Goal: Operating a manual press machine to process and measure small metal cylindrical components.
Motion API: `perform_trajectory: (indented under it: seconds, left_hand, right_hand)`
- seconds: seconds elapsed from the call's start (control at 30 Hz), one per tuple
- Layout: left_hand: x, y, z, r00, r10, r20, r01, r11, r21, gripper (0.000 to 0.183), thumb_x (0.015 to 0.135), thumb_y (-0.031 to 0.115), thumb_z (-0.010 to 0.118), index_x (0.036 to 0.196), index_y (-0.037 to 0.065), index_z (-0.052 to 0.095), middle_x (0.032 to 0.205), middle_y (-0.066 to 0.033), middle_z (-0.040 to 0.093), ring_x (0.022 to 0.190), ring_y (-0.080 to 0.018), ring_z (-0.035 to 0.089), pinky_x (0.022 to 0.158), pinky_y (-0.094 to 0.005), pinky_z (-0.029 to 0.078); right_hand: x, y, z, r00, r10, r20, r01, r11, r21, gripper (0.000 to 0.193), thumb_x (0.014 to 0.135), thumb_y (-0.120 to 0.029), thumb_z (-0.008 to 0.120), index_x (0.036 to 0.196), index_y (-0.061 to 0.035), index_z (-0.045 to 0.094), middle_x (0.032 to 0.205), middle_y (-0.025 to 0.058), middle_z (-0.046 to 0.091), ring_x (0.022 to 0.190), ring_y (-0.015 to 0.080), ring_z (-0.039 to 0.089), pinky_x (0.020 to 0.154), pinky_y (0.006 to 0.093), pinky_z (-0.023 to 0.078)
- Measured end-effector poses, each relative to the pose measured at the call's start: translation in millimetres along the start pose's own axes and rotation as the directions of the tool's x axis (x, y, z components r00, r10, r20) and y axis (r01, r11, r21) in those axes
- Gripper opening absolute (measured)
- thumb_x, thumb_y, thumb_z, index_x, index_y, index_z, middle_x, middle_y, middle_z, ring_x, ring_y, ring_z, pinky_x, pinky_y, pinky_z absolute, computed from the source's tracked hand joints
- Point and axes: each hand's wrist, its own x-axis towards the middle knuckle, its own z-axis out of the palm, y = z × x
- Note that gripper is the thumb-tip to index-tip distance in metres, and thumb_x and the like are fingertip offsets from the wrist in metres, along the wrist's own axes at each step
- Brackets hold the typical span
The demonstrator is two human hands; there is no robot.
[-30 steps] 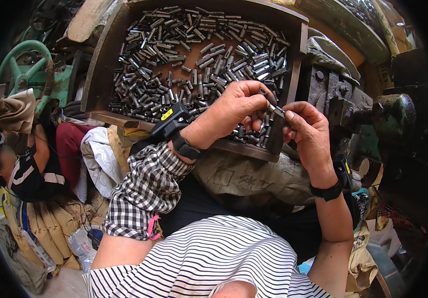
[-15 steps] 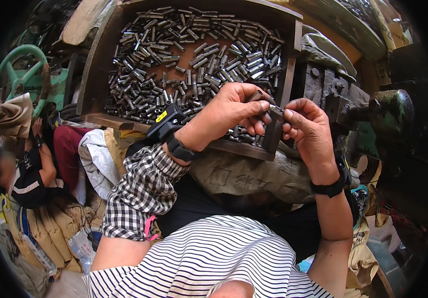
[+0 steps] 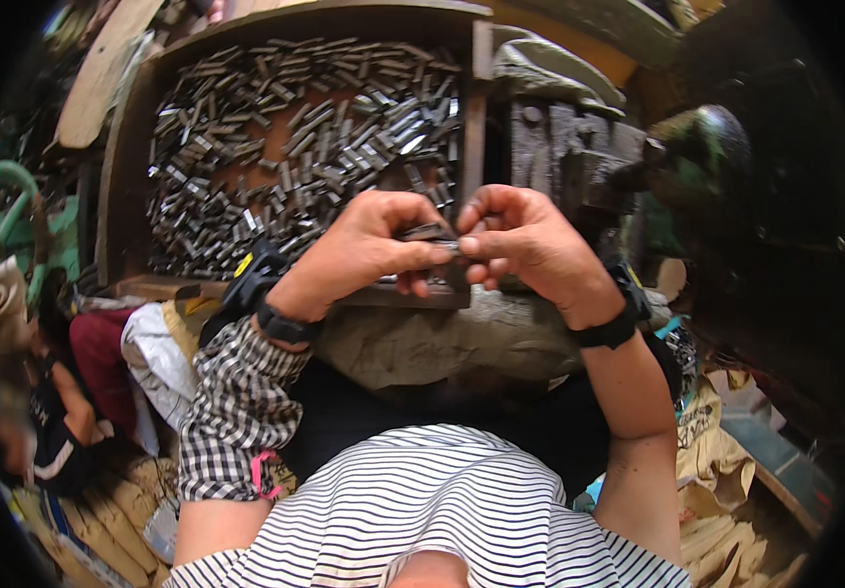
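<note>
My left hand [image 3: 359, 245] is closed around a short dark metal tube [image 3: 425, 233], which sticks out between thumb and forefinger. Its fingertips also pinch one end of a small bright metal piece [image 3: 450, 246]. The fingers of my right hand [image 3: 532, 253] close on the other end of that piece, so the hands almost meet. Fingertips cover most of it, and its exact kind is hidden. Both hands are above the front right corner of a wooden tray [image 3: 476, 147]. Many short metal tubes [image 3: 290, 171] lie loose inside the tray.
A dark, greasy machine [image 3: 692, 162] with a metal block [image 3: 555, 147] stands right of the tray. Grey cloth [image 3: 422, 343] hangs below the tray's front edge. Far left are a green handwheel [image 3: 6, 211] and another person [image 3: 55, 416].
The whole view has shifted, so tray and hands appear further left. My hands have come slightly nearer the tray's front edge, still holding the small piece between them.
</note>
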Motion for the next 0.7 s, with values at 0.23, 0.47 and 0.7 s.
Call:
perform_trajectory:
  seconds: [0.23,0.47,0.7]
  left_hand:
    - [4.8,-3.4,1.1,0.993,0.028,-0.116,-0.047,0.986,-0.162,0.016,0.086,0.01,0.064,0.099,0.002,0.06,0.077,-0.0015,0.062,0.057,-0.0053,0.057,0.05,-0.0166,0.047]
    - [-6.4,-14.2,-6.9,0.965,0.089,-0.248,-0.145,0.965,-0.217,0.018,0.085,0.012,0.065,0.098,0.001,0.06,0.078,-0.0038,0.063,0.06,-0.0072,0.058,0.051,-0.0173,0.048]
    - [-25.2,2.0,12.0,0.931,0.128,-0.342,-0.18,0.976,-0.124,0.018,0.085,0.011,0.064,0.098,0.0,0.059,0.08,-0.0055,0.063,0.061,-0.0082,0.06,0.051,-0.0168,0.048]
  right_hand:
    - [-1.5,5.4,10.1,0.955,-0.262,-0.142,0.22,0.942,-0.253,0.022,0.077,-0.009,0.068,0.092,0.0029,0.057,0.075,0.0081,0.062,0.066,0.0142,0.065,0.05,0.0243,0.051]
    - [-169.3,-29.3,61.9,0.627,-0.774,0.089,0.527,0.338,-0.78,0.029,0.077,-0.005,0.069,0.103,0.0003,0.056,0.08,0.0116,0.06,0.059,0.0198,0.057,0.053,0.0303,0.046]
    - [-289.7,-29.5,-26.9,-0.487,-0.87,-0.073,0.011,0.078,-0.997,0.039,0.091,-0.023,0.053,0.111,0.0105,0.053,0.109,0.0168,0.057,0.095,0.0242,0.057,0.086,0.0354,0.047]
